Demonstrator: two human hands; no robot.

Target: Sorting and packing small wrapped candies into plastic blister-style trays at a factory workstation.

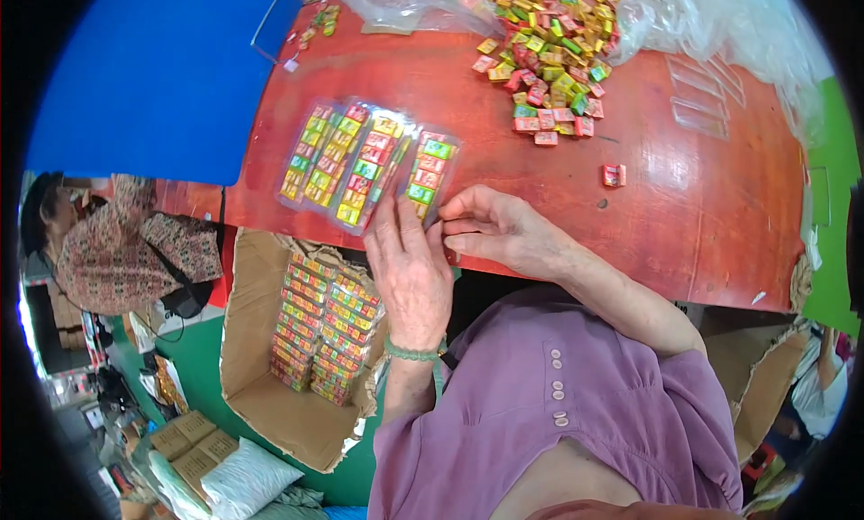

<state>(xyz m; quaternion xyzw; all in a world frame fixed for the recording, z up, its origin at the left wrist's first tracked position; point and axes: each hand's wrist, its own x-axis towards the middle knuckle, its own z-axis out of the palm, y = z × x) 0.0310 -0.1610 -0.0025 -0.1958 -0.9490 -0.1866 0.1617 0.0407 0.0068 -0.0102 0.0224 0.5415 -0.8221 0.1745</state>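
Clear plastic trays [360, 165] packed with rows of small foil-wrapped pieces in red, yellow and green lie at the table's near edge. My left hand [412, 273], a green bead bracelet at its wrist, rests with fingers stretched out over the near end of the rightmost tray [432, 169]. Close by its fingertips, my right hand [513, 232] is closed, thumb and fingers drawn together at that tray's near corner. Whatever lies between those fingertips is too small to make out. One loose red wrapped piece [614, 175] sits off to the right.
A heap of loose wrapped pieces [553, 70] covers the far middle of the red table [540, 174]. Plastic bags [720, 25] flank it, with empty clear trays [702, 102] at right. An open carton [247, 358] below holds filled trays [328, 327]. Another person [126, 250] is at left.
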